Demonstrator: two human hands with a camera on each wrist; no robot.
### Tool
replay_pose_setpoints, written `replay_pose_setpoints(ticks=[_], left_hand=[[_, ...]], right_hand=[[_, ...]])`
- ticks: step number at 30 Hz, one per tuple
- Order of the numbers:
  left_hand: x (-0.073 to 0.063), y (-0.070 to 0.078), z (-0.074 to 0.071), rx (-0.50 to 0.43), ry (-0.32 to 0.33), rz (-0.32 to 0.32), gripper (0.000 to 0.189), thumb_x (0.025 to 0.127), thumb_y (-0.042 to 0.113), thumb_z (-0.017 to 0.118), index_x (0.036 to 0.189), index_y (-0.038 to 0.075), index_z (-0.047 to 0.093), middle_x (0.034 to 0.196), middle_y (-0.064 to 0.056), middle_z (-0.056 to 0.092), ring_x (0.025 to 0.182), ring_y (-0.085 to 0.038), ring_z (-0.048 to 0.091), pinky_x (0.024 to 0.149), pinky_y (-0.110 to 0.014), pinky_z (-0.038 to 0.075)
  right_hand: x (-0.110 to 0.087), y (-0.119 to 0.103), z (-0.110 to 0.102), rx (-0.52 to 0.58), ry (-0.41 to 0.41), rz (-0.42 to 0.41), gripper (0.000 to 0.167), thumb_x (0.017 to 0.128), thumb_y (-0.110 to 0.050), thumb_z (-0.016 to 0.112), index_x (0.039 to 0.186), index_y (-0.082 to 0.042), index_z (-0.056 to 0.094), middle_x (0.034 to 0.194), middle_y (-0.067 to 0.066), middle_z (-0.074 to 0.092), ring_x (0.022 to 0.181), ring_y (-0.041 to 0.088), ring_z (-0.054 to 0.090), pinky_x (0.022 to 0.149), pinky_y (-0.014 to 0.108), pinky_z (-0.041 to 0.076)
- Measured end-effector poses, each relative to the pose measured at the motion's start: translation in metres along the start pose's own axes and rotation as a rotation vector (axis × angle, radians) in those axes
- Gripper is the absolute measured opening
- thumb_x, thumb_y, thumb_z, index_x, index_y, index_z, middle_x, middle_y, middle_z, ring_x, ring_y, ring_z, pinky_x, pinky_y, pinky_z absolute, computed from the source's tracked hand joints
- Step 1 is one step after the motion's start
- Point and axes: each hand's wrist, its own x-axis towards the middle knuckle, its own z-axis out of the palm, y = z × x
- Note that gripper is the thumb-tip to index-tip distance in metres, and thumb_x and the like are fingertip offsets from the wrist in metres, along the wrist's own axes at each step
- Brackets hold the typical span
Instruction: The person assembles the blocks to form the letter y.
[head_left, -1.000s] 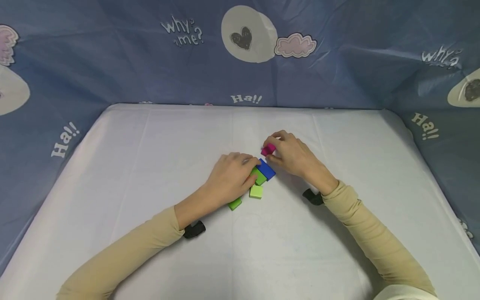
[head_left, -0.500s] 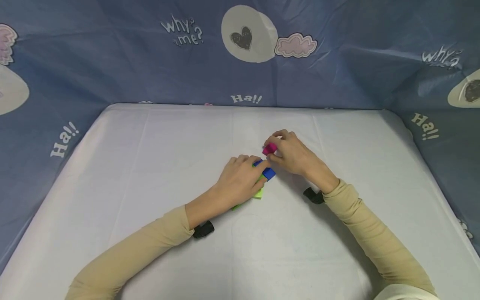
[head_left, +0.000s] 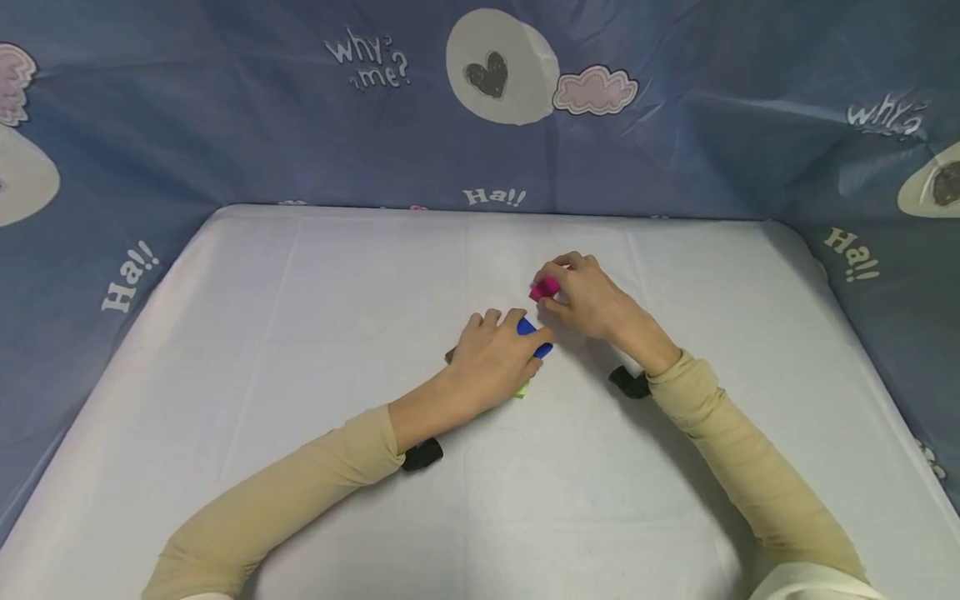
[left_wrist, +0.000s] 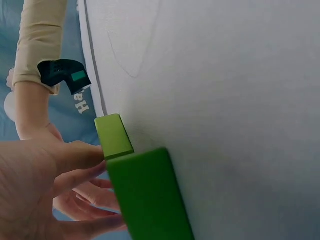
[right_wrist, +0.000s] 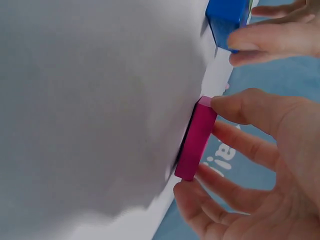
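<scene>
My right hand (head_left: 588, 300) pinches a magenta block (right_wrist: 197, 142) by its ends, thumb at one end and a fingertip at the other, close over the white cloth. Just left and nearer, my left hand (head_left: 495, 367) bends over a blue block (head_left: 528, 327), index finger across it and thumb at its near side. The right wrist view shows left fingertips against the end of the blue block (right_wrist: 227, 20). Under the left palm lie a dark green block (left_wrist: 147, 195) and a light green block (left_wrist: 114, 136), mostly covered in the head view.
A brownish block (head_left: 450, 355) peeks out left of the left hand. White cloth (head_left: 337, 292) covers the table, and a blue printed curtain (head_left: 300, 125) stands behind it. Black wrist cameras (head_left: 423, 455) hang below both sleeves.
My left hand has slid right and over the blue block, covering most of the green blocks. My right hand has shifted slightly right and farther away with the magenta block.
</scene>
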Motion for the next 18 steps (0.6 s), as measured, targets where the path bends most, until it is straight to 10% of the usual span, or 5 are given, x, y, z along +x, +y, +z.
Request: replay_pose_setpoints(ticks=[18], left_hand=[[0.003, 0.0047, 0.0022, 0.086, 0.04, -0.024, 0.039, 0.106, 0.05, 0.065, 0.142, 0.035, 0.065, 0.125, -0.015, 0.073, 0.099, -0.034, 0.072, 0.083, -0.044, 0.059]], right_hand=[[0.0074, 0.0078, -0.0004, -0.011, 0.029, -0.012, 0.022, 0.103, -0.021, 0.072, 0.124, -0.013, 0.073, 0.146, 0.025, 0.061, 0.141, 0.049, 0.052, 0.114, 0.063, 0.048]])
